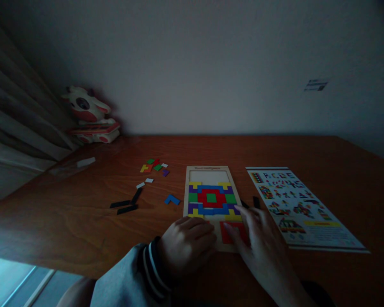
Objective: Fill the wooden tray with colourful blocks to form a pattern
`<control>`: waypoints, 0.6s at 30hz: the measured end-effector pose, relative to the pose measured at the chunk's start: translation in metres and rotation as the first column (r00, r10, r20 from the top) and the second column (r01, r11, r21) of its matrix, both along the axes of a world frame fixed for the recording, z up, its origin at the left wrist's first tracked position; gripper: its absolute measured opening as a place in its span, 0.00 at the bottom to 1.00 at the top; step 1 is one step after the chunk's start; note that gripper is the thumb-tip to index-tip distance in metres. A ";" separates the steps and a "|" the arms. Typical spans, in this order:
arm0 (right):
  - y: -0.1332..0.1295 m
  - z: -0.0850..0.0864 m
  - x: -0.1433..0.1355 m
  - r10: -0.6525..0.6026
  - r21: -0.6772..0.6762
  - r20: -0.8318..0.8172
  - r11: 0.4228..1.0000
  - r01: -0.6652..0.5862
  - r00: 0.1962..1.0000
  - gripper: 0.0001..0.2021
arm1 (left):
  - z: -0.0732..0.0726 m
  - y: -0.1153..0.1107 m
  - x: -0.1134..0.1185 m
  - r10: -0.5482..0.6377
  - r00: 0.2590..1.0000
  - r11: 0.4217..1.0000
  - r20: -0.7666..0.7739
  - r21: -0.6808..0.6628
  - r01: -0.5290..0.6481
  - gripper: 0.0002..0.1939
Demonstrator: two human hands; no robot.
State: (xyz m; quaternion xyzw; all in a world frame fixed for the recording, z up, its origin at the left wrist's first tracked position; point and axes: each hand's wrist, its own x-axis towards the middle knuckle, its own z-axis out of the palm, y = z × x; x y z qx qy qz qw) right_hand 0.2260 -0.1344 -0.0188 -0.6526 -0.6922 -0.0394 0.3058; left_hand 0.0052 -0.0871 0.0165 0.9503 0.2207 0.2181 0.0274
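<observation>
At lower centre we observe the left hand (188, 243) curled and the right hand (259, 238) with thumb and fingers apart, both over the wooden puzzle board (208, 168), its top-edge lettering blurred, the printed sheet (294, 200) at right.

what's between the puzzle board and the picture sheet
Between the puzzle board and picture sheet, the head view shows a black strip, another dark one partly hidden by the right hand, plus that hand itself.
</observation>
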 end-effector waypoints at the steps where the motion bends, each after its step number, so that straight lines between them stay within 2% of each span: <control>1: 0.000 -0.001 -0.002 -0.024 0.012 0.007 1.000 0.024 1.000 0.25 | 0.000 0.000 0.000 0.000 1.000 1.000 -0.003 0.005 0.000 0.11; 4: -0.001 -0.005 -0.006 -0.058 0.029 0.031 0.998 0.057 0.998 0.27 | -0.001 0.000 -0.001 0.001 1.000 1.000 -0.024 0.009 0.000 0.11; 12: 0.000 -0.011 0.001 -0.013 0.019 0.022 1.000 0.013 1.000 0.24 | -0.001 0.000 -0.001 -0.018 1.000 0.999 0.014 0.041 0.018 0.10; 18: -0.002 -0.011 -0.011 -0.128 -0.049 0.066 0.990 0.131 0.990 0.27 | 0.001 0.000 0.000 -0.028 0.999 0.998 0.044 0.060 0.026 0.10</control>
